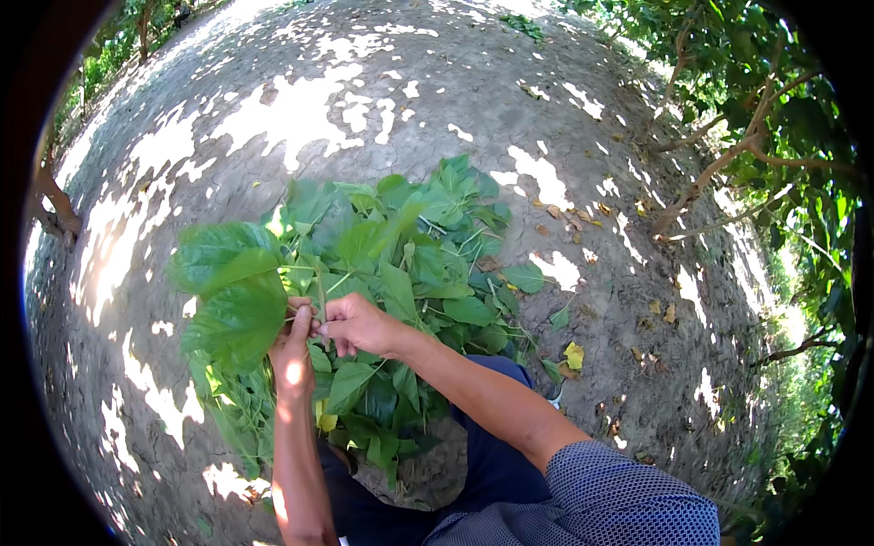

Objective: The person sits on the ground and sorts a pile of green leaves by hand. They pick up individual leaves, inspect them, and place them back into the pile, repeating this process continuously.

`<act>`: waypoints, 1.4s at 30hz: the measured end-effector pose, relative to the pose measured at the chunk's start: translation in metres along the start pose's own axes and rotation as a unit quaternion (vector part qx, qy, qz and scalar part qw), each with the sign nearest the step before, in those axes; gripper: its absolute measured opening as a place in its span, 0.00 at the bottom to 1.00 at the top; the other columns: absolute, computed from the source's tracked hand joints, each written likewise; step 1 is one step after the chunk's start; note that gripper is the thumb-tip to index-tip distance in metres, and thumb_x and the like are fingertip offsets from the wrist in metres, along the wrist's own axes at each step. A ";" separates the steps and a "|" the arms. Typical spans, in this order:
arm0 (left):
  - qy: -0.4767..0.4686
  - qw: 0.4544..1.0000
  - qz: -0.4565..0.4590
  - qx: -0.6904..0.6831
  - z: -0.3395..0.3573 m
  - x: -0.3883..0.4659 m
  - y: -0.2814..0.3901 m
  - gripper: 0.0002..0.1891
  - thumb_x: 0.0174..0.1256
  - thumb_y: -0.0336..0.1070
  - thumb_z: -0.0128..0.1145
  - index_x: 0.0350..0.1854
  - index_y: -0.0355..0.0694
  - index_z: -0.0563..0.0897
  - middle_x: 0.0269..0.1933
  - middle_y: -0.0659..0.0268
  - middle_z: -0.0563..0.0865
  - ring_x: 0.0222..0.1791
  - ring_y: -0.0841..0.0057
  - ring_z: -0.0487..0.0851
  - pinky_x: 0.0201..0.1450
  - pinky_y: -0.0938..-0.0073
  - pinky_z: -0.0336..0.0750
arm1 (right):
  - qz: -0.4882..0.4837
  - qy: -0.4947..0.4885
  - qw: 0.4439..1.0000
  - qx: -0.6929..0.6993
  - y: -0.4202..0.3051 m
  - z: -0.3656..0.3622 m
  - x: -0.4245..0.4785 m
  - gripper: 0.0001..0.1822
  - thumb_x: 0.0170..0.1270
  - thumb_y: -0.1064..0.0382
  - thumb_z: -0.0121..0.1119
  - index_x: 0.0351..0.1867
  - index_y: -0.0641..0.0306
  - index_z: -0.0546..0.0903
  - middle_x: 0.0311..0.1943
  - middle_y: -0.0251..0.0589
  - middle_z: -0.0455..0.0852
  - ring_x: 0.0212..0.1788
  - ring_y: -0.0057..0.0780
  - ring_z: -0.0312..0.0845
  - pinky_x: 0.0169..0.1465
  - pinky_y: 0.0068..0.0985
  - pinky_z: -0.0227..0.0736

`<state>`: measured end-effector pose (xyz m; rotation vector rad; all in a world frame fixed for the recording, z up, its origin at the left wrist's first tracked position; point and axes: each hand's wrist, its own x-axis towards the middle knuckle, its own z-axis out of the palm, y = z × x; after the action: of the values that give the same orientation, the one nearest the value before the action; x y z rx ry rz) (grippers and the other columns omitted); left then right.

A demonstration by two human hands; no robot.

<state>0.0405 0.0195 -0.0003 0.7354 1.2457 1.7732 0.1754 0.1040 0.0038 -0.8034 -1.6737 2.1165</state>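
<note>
My left hand [295,341] grips the stalks of a few large green leaves [235,300], which fan out to its left. Right beside it, the fingers of my right hand [358,326] pinch a green leafy stem [321,290] that stands roughly upright between the two hands. My fingertips nearly meet, and some of the grip is hidden behind them. Beneath both hands spreads a heap of green leaves and cut shoots [410,273] on the ground. Another bunch of leaves [235,416] lies at the heap's left side, partly behind my left forearm.
Cracked bare soil [437,89] surrounds the heap, with patches of sunlight. My bent legs [502,437] flank its near side. A yellow leaf [574,355] lies to the right. Low tree branches [724,164] reach in from the right, and a trunk [58,201] stands at far left.
</note>
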 end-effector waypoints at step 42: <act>0.054 0.996 -0.065 0.031 -0.003 -0.008 -0.008 0.04 0.66 0.28 0.64 0.36 0.36 0.81 0.31 0.71 0.82 0.28 0.85 0.75 0.32 0.80 0.68 | -0.062 0.056 0.991 -0.103 0.011 0.014 0.002 0.10 0.63 0.65 0.64 0.27 0.68 0.79 0.18 0.38 0.79 0.18 0.22 0.76 0.23 0.26 0.68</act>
<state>0.0441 0.0125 -0.0086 0.5863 1.3940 1.6927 0.1665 0.0918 -0.0052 -0.8367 -1.8515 1.8038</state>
